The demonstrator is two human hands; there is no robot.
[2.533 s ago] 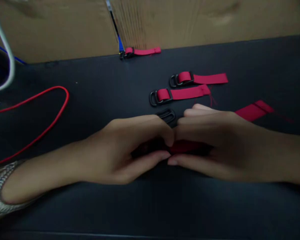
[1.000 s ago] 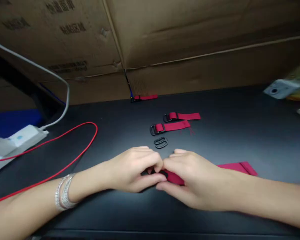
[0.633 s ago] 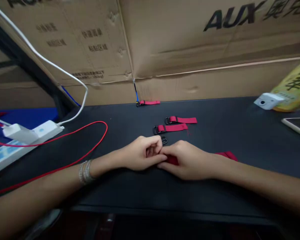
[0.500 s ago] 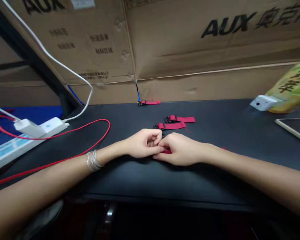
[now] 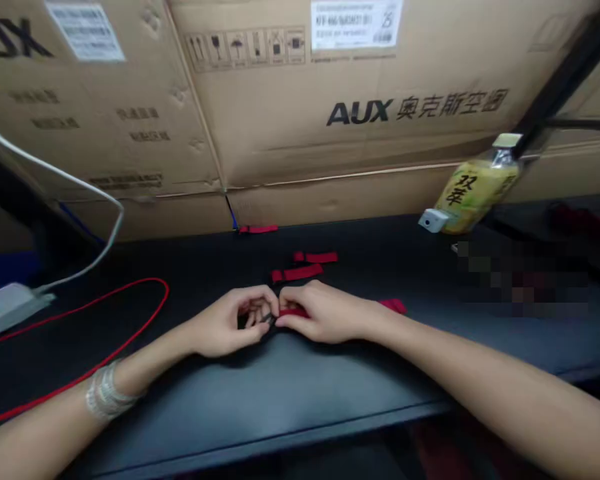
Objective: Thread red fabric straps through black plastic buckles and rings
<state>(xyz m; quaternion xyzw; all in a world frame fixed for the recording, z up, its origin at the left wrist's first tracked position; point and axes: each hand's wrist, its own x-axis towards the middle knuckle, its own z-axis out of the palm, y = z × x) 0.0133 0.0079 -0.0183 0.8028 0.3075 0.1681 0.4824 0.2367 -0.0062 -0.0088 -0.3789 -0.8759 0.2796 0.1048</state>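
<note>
My left hand (image 5: 227, 321) and my right hand (image 5: 323, 313) meet over the black tabletop, fingertips nearly touching. A short red webbing strap (image 5: 293, 312) is pinched in my right fingers. A small black plastic buckle (image 5: 267, 319) sits in my left fingertips, against the strap's end. Its shape is largely hidden by my fingers. Just beyond my hands lie two red straps (image 5: 297, 273) (image 5: 315, 257), their buckles dark and hard to see. A piece of red fabric (image 5: 393, 306) shows past my right wrist.
A red cord (image 5: 105, 333) loops on the black table (image 5: 260, 380) to the left, near a white power strip (image 5: 7, 308). Another red strap (image 5: 257, 229) lies at the back edge. A tea bottle (image 5: 475, 193) and cardboard boxes (image 5: 330, 113) stand behind.
The view has tilted up and swung, so my hands look smaller and lower. The loose black loop seen beyond my hands no longer shows on the table. My left fingers have opened slightly around the buckle.
</note>
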